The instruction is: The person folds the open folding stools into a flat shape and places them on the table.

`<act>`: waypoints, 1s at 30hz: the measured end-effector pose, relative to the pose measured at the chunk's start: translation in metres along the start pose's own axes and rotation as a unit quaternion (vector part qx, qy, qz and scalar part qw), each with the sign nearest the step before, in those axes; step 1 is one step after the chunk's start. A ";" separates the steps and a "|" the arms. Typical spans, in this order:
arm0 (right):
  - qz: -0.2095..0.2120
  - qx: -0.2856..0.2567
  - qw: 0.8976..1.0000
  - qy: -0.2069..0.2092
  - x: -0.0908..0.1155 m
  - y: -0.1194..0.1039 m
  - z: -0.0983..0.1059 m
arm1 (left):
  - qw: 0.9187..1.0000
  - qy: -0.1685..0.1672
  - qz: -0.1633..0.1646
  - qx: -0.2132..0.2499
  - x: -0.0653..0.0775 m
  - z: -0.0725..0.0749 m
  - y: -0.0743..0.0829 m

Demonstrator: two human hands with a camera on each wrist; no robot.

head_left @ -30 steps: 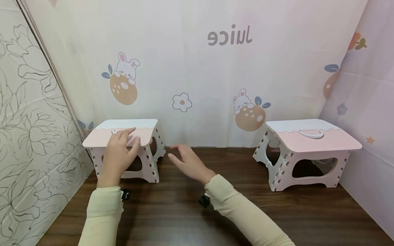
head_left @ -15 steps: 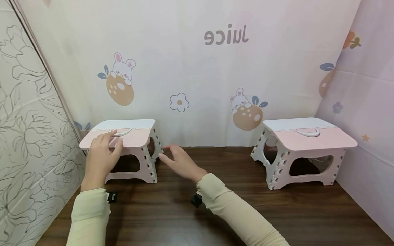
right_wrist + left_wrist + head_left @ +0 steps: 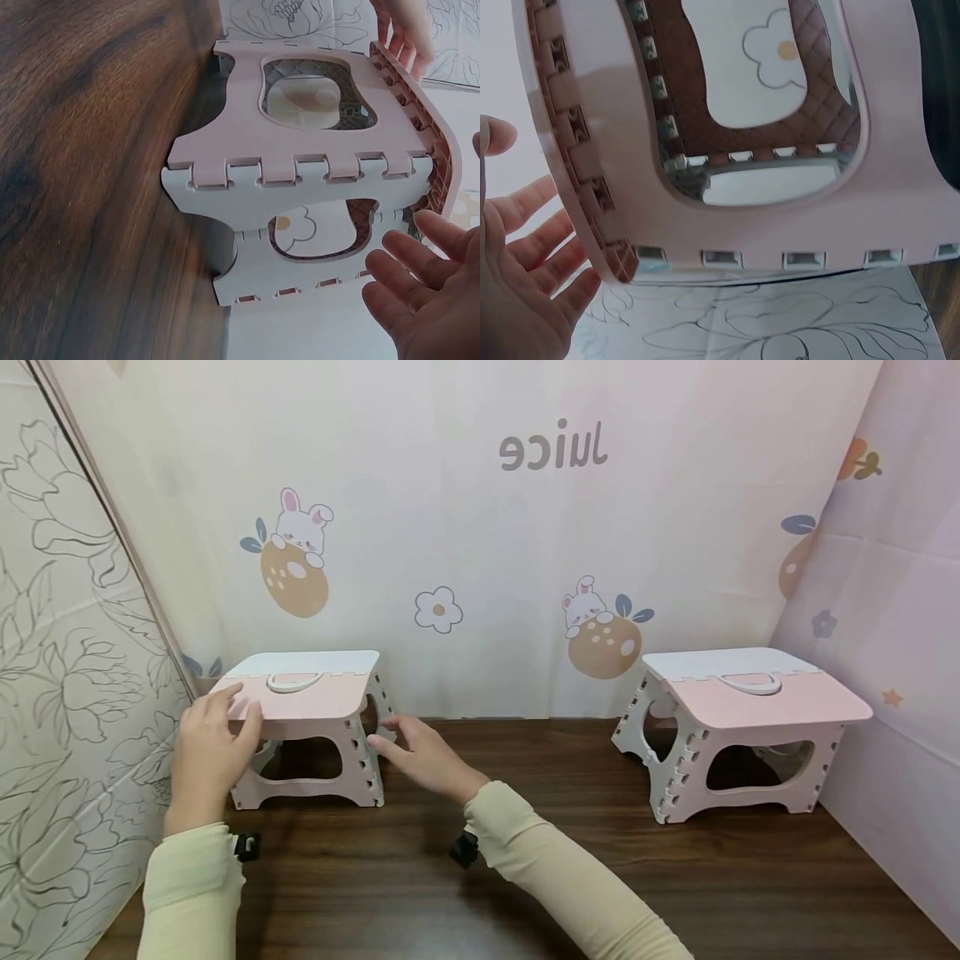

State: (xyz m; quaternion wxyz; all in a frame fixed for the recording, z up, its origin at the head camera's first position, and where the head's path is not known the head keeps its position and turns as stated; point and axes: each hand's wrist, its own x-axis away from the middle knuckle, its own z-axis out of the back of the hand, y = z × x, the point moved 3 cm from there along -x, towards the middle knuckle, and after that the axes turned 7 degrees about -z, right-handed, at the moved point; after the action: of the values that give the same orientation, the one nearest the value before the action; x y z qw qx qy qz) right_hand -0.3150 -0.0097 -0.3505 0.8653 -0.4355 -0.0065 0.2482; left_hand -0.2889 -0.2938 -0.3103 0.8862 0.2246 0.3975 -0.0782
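A pink and white folding step stool (image 3: 315,700) stands upright at the left of the head view, its white carry handle lying on the top. My left hand (image 3: 212,747) is at the stool's front left corner, fingers spread and relaxed at the edge of the top. In the left wrist view the left hand (image 3: 532,270) has its fingertips right by the stool's rim. My right hand (image 3: 427,756) is beside the stool's right legs, fingers loosely extended. The right wrist view shows that hand (image 3: 431,289) with its palm towards the white side legs (image 3: 300,225).
A second pink and white folding stool (image 3: 757,718) stands at the right on the dark wooden table (image 3: 420,877). A pale printed curtain (image 3: 480,527) hangs close behind both stools. Flower-patterned cloth (image 3: 75,693) borders the left side.
My left hand has moved left and slightly down, from over the stool's top to its front left corner. My right hand has shifted left, closer to the stool's right side.
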 end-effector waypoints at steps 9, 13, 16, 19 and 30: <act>-0.013 -0.014 1.000 -0.010 -0.005 0.001 -0.006 | 0.997 -0.011 0.073 0.015 0.005 0.004 -0.019; -0.025 -0.020 0.999 -0.021 -0.007 0.003 -0.009 | 0.991 -0.025 0.119 0.049 0.007 -0.001 -0.027; -0.034 -0.022 0.999 -0.026 -0.008 0.005 -0.011 | 0.986 -0.031 0.148 0.070 0.007 -0.004 -0.032; -0.039 -0.024 0.999 -0.026 -0.008 0.007 -0.012 | 0.980 -0.041 0.175 0.085 0.009 -0.006 -0.036; -0.050 -0.050 0.997 -0.038 -0.010 0.005 -0.014 | 0.945 -0.112 0.244 0.186 0.012 -0.008 -0.047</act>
State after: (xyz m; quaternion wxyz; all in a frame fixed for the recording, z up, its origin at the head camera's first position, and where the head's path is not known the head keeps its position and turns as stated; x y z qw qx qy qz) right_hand -0.3230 -0.0219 -0.3609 0.8526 -0.4679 -0.0740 0.2205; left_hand -0.3016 -0.3313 -0.3395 0.8596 0.4652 0.2068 0.0428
